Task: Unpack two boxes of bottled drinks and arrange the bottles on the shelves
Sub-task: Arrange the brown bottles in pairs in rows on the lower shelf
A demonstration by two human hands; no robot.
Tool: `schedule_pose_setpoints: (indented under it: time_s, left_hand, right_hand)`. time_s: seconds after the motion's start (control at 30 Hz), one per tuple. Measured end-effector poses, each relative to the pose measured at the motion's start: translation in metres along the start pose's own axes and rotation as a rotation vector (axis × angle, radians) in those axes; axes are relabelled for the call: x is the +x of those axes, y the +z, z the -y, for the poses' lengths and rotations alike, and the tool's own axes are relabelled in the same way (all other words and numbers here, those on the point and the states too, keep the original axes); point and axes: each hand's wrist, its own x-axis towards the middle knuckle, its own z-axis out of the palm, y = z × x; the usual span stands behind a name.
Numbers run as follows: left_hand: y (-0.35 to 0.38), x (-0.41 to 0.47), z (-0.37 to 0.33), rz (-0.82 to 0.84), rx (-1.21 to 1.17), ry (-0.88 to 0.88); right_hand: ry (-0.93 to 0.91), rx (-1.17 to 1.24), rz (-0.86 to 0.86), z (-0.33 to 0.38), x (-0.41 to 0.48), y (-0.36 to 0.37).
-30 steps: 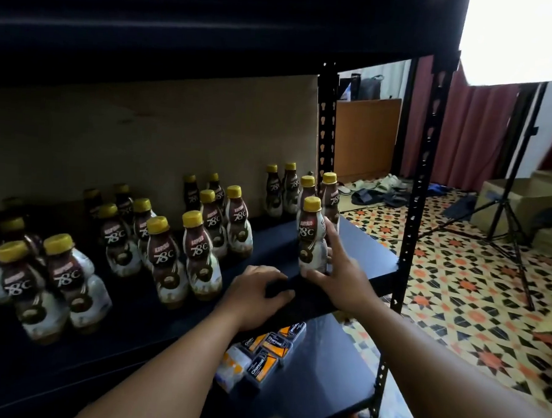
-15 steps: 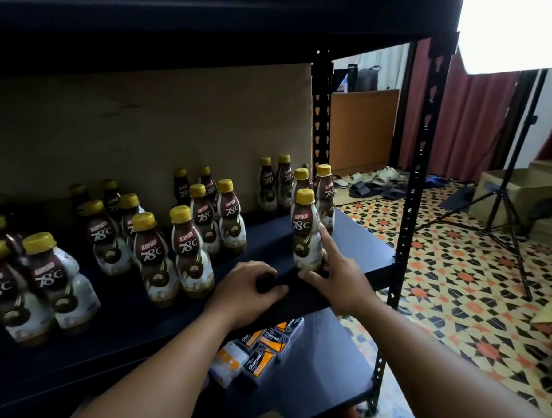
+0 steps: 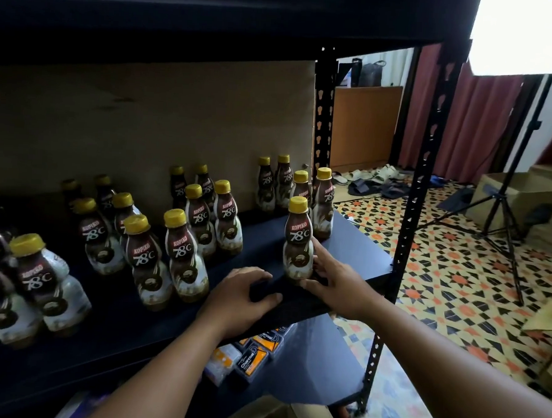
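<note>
**Bottle (image 3: pixel 298 242) at front right of shelf (image 3: pixel 359 248), held at its base**

One yellow-capped coffee bottle stands upright close to the front edge of the dark shelf. Its label faces out, and it sits just ahead of a four-bottle cluster (image 3: pixel 324 198) at the right end.

The right hand (image 3: pixel 334 283) holds it low. Its fingers (image 3: pixel 320 254) curl round the back of the base and the thumb lies across the front. A grip this low suggests sliding or turning the bottle into line rather than lifting it.

The left hand (image 3: pixel 241 298) holds no bottle. Its fingers wrap over the shelf's front lip with the thumb against the edge, probably to brace the person while reaching.

Other bottles (image 3: pixel 183 252) stand in separate clusters to the left, in rows running front to back with gaps between groups. The held bottle appears to begin the front row of its own cluster. Stocking on this level looks well advanced.

An open cardboard box (image 3: pixel 276 413) shows at the lower frame edge; its contents are not visible. Small packets (image 3: pixel 250 359) lie on the lower shelf (image 3: pixel 317 370).
</note>
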Motion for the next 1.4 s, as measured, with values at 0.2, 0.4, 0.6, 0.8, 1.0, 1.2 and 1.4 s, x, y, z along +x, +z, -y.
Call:
schedule_pose_setpoints:
  time_s: [0.2,0.4,0.6,0.8,1.0,1.2,1.4]
  left_hand:
    - [-0.002,0.000,-0.003,0.002,0.007,-0.045]
    - [-0.004,-0.002,-0.011,0.002,-0.013,-0.081]
    - [-0.007,0.012,-0.023,0.081,-0.210,-0.106]
    - [0.018,0.040,-0.033,0.028,-0.425,-0.016]
    - [0.028,0.040,-0.032,-0.076,-0.533,0.003]
    - [0.029,0.043,-0.027,-0.106,-0.500,-0.017]
    - [0.027,0.044,-0.027,-0.060,-0.473,-0.030]
  right_hand:
    - [-0.033,-0.060,-0.005,-0.005,0.003,-0.002]
    - [-0.043,-0.064,0.042,-0.006,0.000,-0.012]
    - [0.056,-0.411,0.089,-0.026,0.007,-0.044]
    - [0.032,-0.489,-0.033,-0.040,0.007,-0.029]
    - [0.018,-0.537,-0.155,-0.045,0.004,-0.017]
    - [0.000,-0.577,-0.197,-0.049,0.005,-0.011]
    - [-0.003,-0.618,-0.213,-0.051,0.006,-0.009]
